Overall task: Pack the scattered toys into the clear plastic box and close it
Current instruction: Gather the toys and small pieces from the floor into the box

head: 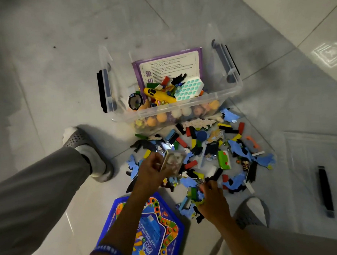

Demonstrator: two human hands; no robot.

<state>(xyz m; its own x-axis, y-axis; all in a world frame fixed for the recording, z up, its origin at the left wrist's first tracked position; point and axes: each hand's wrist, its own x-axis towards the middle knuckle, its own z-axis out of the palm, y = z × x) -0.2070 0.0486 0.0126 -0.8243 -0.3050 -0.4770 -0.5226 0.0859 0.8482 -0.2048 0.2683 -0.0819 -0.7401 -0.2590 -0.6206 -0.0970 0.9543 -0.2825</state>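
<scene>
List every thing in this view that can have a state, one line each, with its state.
Clear plastic box: open, lid off, partly filled with toys.
Clear lid: flat on the floor, right of the pile.
Yellow toy plane: inside the box, on top.
Blue star-shaped game board: on the floor, unpacked.
Left hand: holds a small clear-cased card.
Right hand: pinches small pieces from the pile.

Clear glossy plastic box [182,108], polished glossy floor tiles [42,76], perforated rubbery slipper [79,138]
</scene>
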